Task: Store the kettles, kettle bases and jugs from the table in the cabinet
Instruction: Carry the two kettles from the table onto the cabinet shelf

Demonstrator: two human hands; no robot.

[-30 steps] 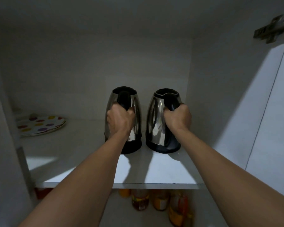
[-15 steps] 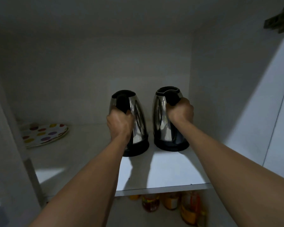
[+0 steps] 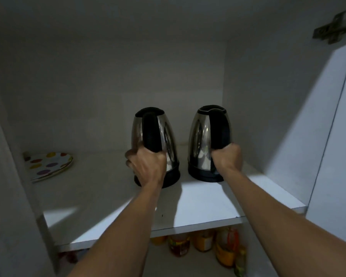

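Two steel kettles with black lids, handles and bottoms stand upright side by side on the white cabinet shelf [image 3: 208, 206]. My left hand [image 3: 148, 166] is closed around the lower end of the left kettle's [image 3: 168, 134] black handle. My right hand [image 3: 227, 159] is closed around the lower end of the right kettle's [image 3: 198, 136] handle. Both kettles rest on the shelf near the back wall, a small gap between them. No kettle bases or jugs are in view.
A plate with coloured dots [image 3: 48, 165] lies at the shelf's left back. The cabinet's right wall and open door [image 3: 332, 156] stand close to the right kettle. Several jars and bottles [image 3: 204, 244] stand on the shelf below. A hinge [image 3: 334, 29] is at top right.
Both kettles went deeper onto the shelf and now stand on it. My hands have slid down from the handles' upper parts to their lower ends.
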